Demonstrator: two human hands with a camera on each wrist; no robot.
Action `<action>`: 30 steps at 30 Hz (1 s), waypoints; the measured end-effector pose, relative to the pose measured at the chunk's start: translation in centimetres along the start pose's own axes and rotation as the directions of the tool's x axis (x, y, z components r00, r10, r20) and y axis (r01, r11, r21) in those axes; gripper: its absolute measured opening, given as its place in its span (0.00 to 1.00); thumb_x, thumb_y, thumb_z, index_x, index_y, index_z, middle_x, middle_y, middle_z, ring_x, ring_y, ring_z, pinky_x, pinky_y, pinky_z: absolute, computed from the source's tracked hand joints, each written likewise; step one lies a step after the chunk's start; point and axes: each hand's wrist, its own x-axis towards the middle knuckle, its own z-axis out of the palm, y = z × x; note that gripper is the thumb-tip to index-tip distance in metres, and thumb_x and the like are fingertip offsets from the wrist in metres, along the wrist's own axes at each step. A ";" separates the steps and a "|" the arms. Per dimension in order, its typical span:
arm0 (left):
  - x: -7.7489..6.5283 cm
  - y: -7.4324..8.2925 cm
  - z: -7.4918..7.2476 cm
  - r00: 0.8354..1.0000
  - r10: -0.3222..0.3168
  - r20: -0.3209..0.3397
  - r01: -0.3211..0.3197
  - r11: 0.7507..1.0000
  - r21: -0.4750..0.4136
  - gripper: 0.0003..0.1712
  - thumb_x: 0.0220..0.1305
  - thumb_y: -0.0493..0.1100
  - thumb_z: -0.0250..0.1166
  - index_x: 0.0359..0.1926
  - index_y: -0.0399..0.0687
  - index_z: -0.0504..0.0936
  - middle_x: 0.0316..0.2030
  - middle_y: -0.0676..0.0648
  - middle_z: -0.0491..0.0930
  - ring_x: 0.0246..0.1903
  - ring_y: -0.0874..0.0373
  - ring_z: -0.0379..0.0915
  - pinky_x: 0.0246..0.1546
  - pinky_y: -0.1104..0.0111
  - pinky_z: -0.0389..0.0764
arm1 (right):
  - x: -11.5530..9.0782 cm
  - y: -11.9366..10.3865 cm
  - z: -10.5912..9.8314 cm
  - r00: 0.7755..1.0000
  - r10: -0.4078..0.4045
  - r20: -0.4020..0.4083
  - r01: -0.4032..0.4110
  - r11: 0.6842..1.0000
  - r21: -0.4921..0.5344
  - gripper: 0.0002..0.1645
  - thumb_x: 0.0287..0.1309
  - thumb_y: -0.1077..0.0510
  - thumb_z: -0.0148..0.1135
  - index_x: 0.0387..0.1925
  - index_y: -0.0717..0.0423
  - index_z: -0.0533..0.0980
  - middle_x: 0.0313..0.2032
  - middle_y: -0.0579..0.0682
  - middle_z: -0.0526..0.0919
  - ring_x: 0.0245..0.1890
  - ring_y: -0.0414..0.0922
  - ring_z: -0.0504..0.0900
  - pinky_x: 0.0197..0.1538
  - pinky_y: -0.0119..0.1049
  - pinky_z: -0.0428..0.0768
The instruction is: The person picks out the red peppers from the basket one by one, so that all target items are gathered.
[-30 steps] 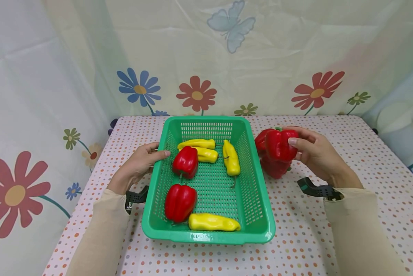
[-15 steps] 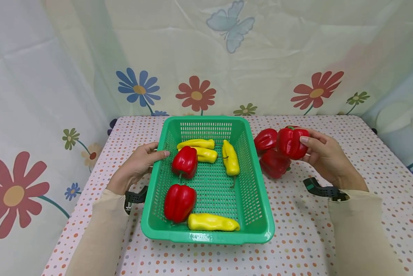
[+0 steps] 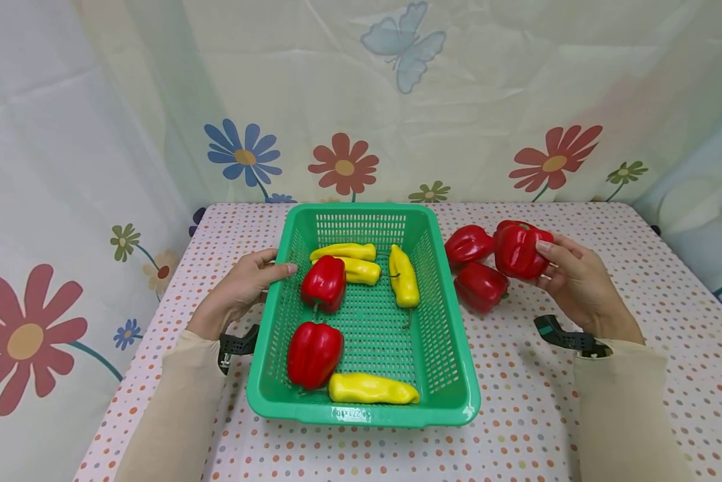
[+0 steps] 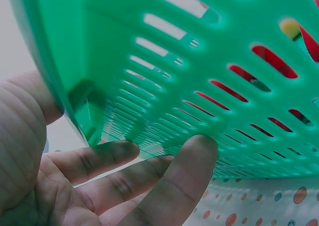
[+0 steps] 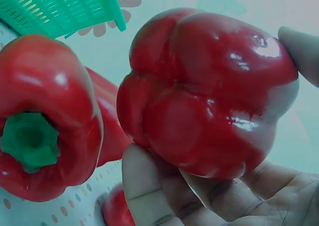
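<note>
My left hand (image 3: 240, 284) grips the left rim of a green plastic basket (image 3: 469, 395), thumb over the rim and fingers (image 4: 192, 171) against the slotted outer wall. My right hand (image 3: 578, 281) holds a glossy red bell pepper (image 3: 520, 251) between thumb and fingers, right of the basket. In the right wrist view the held bell pepper (image 5: 209, 96) shows its lobed end, with the thumb at its right side. Beside it lie a red bell pepper (image 3: 469, 244) and another (image 3: 481, 286) on the table. One more red bell pepper (image 3: 508, 225) is mostly hidden behind the held one.
Inside the basket, two red bell peppers (image 3: 315, 355) lie at the left. Several yellow peppers (image 3: 404, 278) lie around them. The table has a dotted cloth (image 3: 638, 268). A flowered curtain (image 3: 457, 134) hangs behind and at both sides.
My right hand has moved to the right with the bell pepper, uncovering the two on the table by the basket. My left hand and the basket stay in place.
</note>
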 end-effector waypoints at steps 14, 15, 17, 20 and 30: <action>0.0 0.1 0.0 1.000 0.008 0.004 -0.009 0.999 0.032 0.32 0.77 0.47 0.61 0.75 0.37 0.67 0.59 0.30 0.80 0.45 0.41 0.89 0.41 0.51 0.91 | 0.1 0.8 -0.8 0.997 0.013 -0.073 -0.012 1.000 0.015 0.20 0.75 0.55 0.61 0.64 0.41 0.71 0.58 0.38 0.78 0.50 0.37 0.82 0.46 0.29 0.88; -0.1 0.1 0.0 1.000 0.013 0.004 -0.013 0.999 0.036 0.33 0.77 0.46 0.61 0.75 0.37 0.67 0.59 0.30 0.80 0.45 0.41 0.89 0.41 0.51 0.91 | 0.1 0.8 -0.9 0.997 0.016 -0.078 -0.015 1.000 0.013 0.20 0.74 0.55 0.61 0.64 0.41 0.71 0.58 0.38 0.78 0.50 0.37 0.82 0.46 0.28 0.88; -0.1 0.1 0.0 1.000 0.021 0.002 -0.021 0.999 0.042 0.32 0.76 0.46 0.62 0.75 0.36 0.68 0.59 0.29 0.80 0.45 0.41 0.89 0.41 0.51 0.91 | 0.1 0.9 -1.0 0.996 0.023 -0.082 -0.021 1.000 0.018 0.20 0.74 0.54 0.61 0.63 0.40 0.71 0.58 0.37 0.78 0.50 0.37 0.83 0.46 0.28 0.88; -0.2 0.3 0.0 0.999 0.032 -0.008 -0.032 0.998 0.056 0.32 0.76 0.45 0.62 0.74 0.35 0.69 0.57 0.29 0.81 0.44 0.40 0.89 0.40 0.51 0.91 | 0.2 1.0 -1.2 0.995 0.034 -0.093 -0.032 0.999 0.024 0.19 0.74 0.54 0.62 0.62 0.40 0.72 0.57 0.37 0.78 0.49 0.36 0.83 0.45 0.29 0.88; -0.3 0.6 0.2 0.999 0.032 -0.039 -0.029 0.997 0.074 0.29 0.75 0.43 0.62 0.70 0.32 0.72 0.55 0.28 0.83 0.40 0.39 0.89 0.37 0.51 0.91 | 0.2 1.3 -2.1 0.989 0.073 -0.129 -0.073 0.997 0.001 0.20 0.73 0.53 0.63 0.61 0.38 0.71 0.58 0.37 0.75 0.52 0.39 0.77 0.44 0.28 0.88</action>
